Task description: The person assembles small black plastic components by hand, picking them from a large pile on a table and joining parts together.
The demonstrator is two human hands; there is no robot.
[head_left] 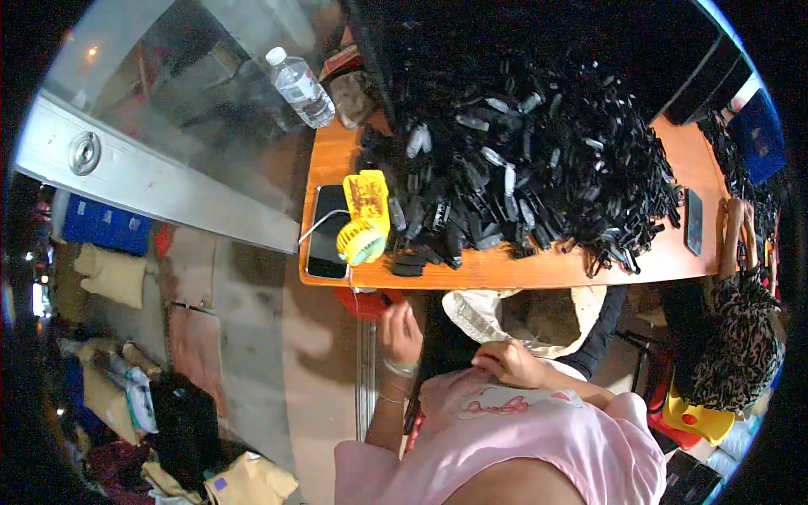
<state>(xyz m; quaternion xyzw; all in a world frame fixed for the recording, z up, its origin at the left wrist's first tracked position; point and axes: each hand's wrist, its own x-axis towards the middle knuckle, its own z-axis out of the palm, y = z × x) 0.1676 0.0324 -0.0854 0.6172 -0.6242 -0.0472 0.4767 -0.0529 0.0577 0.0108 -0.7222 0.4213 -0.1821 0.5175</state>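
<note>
My left hand [401, 337] is raised just below the table's front edge, beside a red object [362, 303] that I cannot make out. Its fingers are curled in, and what they hold, if anything, is hidden. Over my lap, near the rim of an open white sack [471, 316], is my right hand [511, 364]. Its fingers are bent together, with anything in them too small to tell. A large heap of small black plastic pieces [513, 177] covers much of the wooden table [497, 276].
A yellow fan [364, 227] lies by a dark-screened device [326, 252] with a white cable. A water bottle [301, 88] stands at the far left corner. Right of the heap lies a black phone [693, 221]. Another person's arm [737, 236] is at the right.
</note>
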